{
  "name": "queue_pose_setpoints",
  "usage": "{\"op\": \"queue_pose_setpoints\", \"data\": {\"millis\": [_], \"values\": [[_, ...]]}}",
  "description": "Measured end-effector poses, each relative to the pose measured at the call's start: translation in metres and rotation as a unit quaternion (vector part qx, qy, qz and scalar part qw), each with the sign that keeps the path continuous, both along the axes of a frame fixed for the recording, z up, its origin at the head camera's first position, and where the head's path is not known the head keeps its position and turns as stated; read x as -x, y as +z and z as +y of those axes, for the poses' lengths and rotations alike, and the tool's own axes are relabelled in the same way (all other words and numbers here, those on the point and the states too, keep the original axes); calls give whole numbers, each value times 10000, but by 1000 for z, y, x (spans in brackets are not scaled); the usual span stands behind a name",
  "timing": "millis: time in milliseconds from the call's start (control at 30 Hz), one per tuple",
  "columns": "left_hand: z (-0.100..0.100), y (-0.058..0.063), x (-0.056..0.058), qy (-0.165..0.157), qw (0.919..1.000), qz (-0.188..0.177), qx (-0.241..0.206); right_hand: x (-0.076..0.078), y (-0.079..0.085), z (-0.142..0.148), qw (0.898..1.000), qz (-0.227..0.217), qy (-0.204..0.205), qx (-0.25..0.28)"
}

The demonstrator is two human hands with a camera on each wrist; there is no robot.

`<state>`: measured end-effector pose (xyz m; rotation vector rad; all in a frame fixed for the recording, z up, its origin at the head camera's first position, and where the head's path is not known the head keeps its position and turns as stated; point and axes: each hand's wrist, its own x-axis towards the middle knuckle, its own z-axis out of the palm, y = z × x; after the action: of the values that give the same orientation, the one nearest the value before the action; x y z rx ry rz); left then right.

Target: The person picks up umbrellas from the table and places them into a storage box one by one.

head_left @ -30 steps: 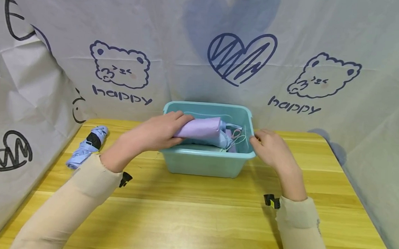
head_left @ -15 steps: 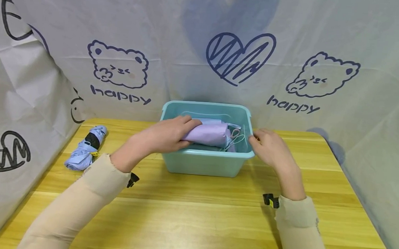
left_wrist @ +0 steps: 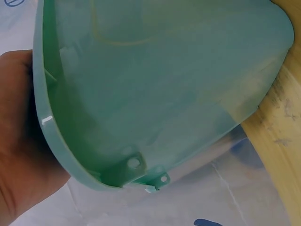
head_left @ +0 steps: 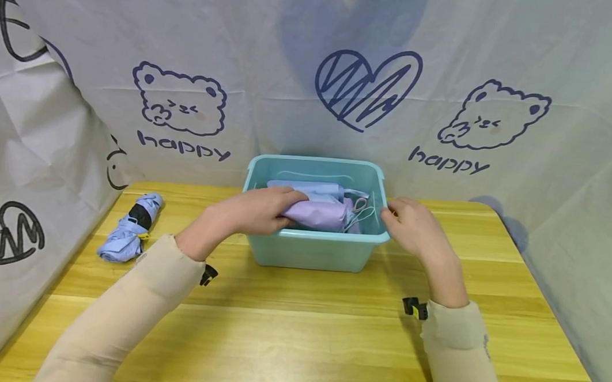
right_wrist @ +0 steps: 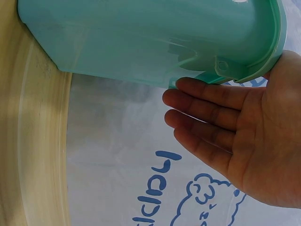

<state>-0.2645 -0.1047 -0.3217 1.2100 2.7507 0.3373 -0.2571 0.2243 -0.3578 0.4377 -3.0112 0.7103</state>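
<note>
In the head view my left hand (head_left: 265,211) grips a purple folded umbrella (head_left: 317,215) by its left end, low inside the teal plastic bin (head_left: 315,252). The umbrella lies along the bin's front wall. Behind it a light blue folded umbrella (head_left: 308,187) rests in the bin, with thin cord loops (head_left: 361,211) at the right. My right hand (head_left: 413,225) holds the bin's right rim, its fingers (right_wrist: 209,106) extended along the outside in the right wrist view; the thumb is hidden there. The left wrist view shows only part of my left hand (left_wrist: 19,141) behind the rim.
Another light blue folded umbrella (head_left: 130,228) with a black band lies on the wooden table (head_left: 298,335) at the left. A white printed cloth (head_left: 269,97) hangs close behind the bin and along both sides.
My left hand has moved right and down into the bin with the purple umbrella, bringing it toward the front wall. More of the light blue umbrella behind shows. The right hand has stayed at the rim.
</note>
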Motion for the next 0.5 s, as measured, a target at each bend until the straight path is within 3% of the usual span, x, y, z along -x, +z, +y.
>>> {"op": "queue_pose_setpoints", "data": {"millis": [267,500], "values": [[-3,-3,6,140,9932,-1111,-331,0,0,0,10000,27,1,23],[-7,-10,9,277,9909,-1275,-341,-1,0,-1,10000,7,24,32]]}}
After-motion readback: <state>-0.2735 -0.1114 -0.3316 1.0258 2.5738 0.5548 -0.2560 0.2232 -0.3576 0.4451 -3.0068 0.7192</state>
